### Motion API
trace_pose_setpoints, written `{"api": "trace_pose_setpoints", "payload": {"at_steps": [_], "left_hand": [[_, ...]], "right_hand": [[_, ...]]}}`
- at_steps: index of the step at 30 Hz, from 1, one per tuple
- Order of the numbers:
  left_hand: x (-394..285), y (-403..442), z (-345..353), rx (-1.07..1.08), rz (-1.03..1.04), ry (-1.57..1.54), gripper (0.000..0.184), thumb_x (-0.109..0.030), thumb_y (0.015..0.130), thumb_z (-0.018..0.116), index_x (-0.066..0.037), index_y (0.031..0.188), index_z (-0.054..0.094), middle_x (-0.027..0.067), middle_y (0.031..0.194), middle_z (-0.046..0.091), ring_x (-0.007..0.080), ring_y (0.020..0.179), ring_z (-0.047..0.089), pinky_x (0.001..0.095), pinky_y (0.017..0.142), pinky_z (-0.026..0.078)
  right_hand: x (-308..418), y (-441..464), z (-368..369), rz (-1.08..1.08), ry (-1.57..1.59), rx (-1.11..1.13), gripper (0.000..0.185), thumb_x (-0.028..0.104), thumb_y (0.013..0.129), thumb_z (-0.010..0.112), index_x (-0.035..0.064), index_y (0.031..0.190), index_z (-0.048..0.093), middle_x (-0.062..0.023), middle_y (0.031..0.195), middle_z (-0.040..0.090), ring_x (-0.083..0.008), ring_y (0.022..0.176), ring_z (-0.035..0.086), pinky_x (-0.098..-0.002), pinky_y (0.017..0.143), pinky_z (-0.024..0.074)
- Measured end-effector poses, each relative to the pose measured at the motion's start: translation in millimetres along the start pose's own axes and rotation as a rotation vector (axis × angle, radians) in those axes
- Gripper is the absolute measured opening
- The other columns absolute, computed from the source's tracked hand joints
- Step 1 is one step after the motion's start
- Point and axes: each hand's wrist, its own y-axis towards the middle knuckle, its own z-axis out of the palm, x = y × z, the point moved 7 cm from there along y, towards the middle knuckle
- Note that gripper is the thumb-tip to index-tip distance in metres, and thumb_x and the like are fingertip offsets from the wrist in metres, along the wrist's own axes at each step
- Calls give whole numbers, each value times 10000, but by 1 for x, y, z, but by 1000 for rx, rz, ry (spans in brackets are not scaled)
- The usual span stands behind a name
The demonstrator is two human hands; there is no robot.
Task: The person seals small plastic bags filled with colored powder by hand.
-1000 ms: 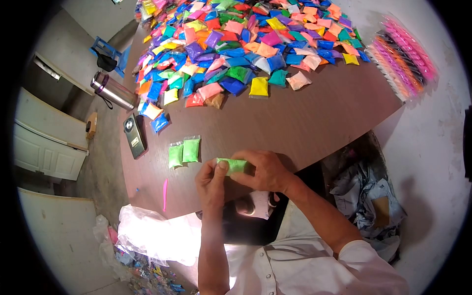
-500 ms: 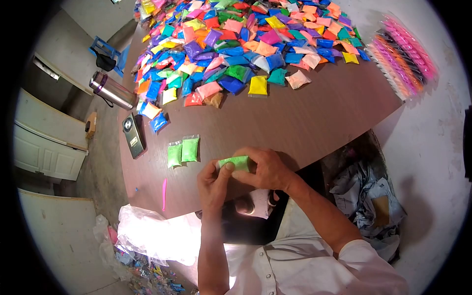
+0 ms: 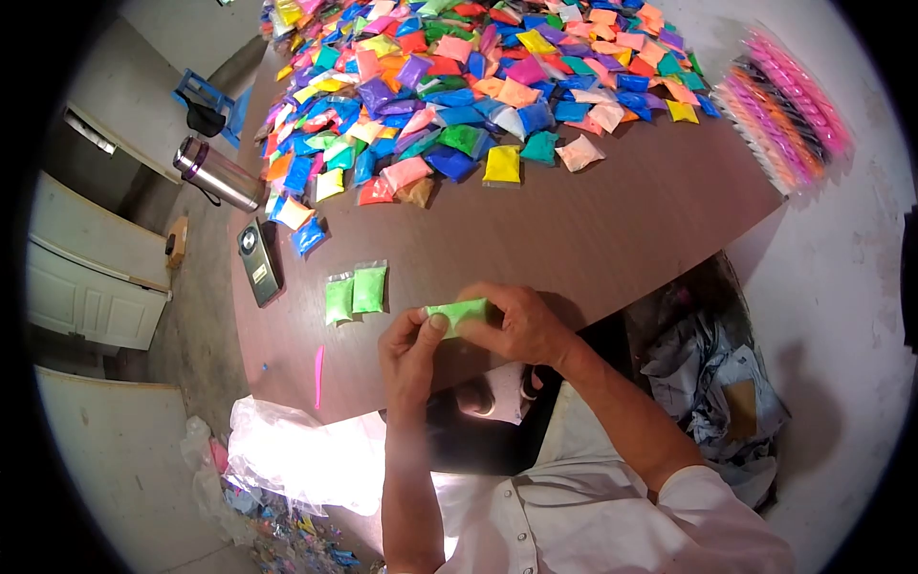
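Observation:
Between my two hands, just above the table's near edge, is a small light-green packet [image 3: 457, 315]. My left hand [image 3: 411, 354] grips its left end, thumb on top. At the other end, my right hand [image 3: 516, 325] has its fingers closed around the packet and covers part of it. Two more light-green packets lie side by side on the brown table [image 3: 574, 230], left of my hands: one nearer [image 3: 339, 299], one slightly right [image 3: 370, 289]. A thin pink plastic stick [image 3: 318, 378] rests near the table's left front edge.
A large heap of colourful packets [image 3: 459, 86] covers the far side. At the left stand a steel flask [image 3: 218, 174] and a phone [image 3: 258, 263]. Bundled pink, orange and purple sticks [image 3: 784, 115] lie at the right corner. Clear plastic [image 3: 306, 459] hangs at the front left.
The green packet now shows a little more of its face between my fingers. My hands have barely shifted, the left one slightly leftward. The things on the table stay put.

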Motion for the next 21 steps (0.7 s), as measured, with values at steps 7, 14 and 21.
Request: {"api": "trace_pose_setpoints", "payload": {"at_steps": [7,14,21], "left_hand": [[1,0,0,-9,-16,-17,180,-155,1025,754,-1,1118,738,-15,966,706,64,879,608,228,806,476],[3,0,-4,-26,-21,57,186,-166,1038,730,5,1111,743,-11,969,703,66,906,603,224,829,464],[4,2,0,5,-20,5,182,-183,1038,735,-6,1079,740,-28,953,691,55,863,578,223,784,452]], "right_hand": [[-8,-1,1,65,79,-17,231,152,946,777,41,1137,711,-53,850,693,-106,754,634,-307,689,527],[-8,-1,3,3,80,-9,162,134,958,764,46,1090,734,-18,848,682,-96,773,619,-287,709,514],[-14,-1,3,53,220,48,112,102,989,740,47,1086,748,25,855,657,-63,790,587,-258,714,484]]}}
